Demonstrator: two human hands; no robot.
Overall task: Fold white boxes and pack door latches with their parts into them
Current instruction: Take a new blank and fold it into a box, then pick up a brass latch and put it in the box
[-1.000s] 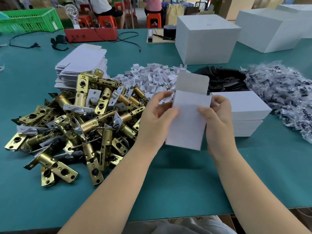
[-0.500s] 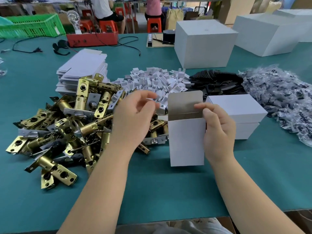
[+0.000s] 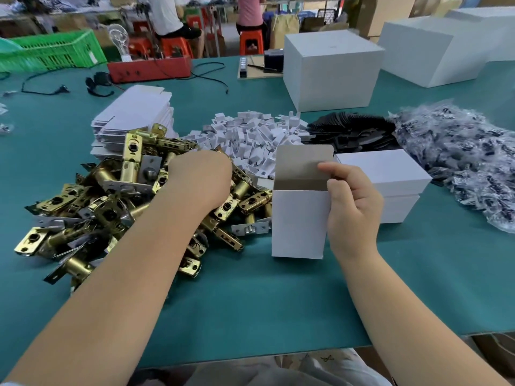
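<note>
Folded white box [image 3: 298,224] stands upright on the green tabletop [image 3: 278,302], top flap [image 3: 303,162] raised, mouth open. Right hand [image 3: 352,207] grips the box at its right upper edge, fingers curled round the wall, thumb along the side. Left hand [image 3: 200,176] is down on the pile of brass door latches [image 3: 111,196] just left of the box; its fingers are hidden behind the back of the hand, so cannot tell whether they hold a latch. Step in hand, as judged: box is formed, latch pick is under way. Next move calls for lifting one latch free of the tangle and feeding it end-first into the open mouth while the right hand steadies the box. Small white folded inserts [image 3: 250,135] and bagged parts [image 3: 459,162] lie behind, within reach.
</note>
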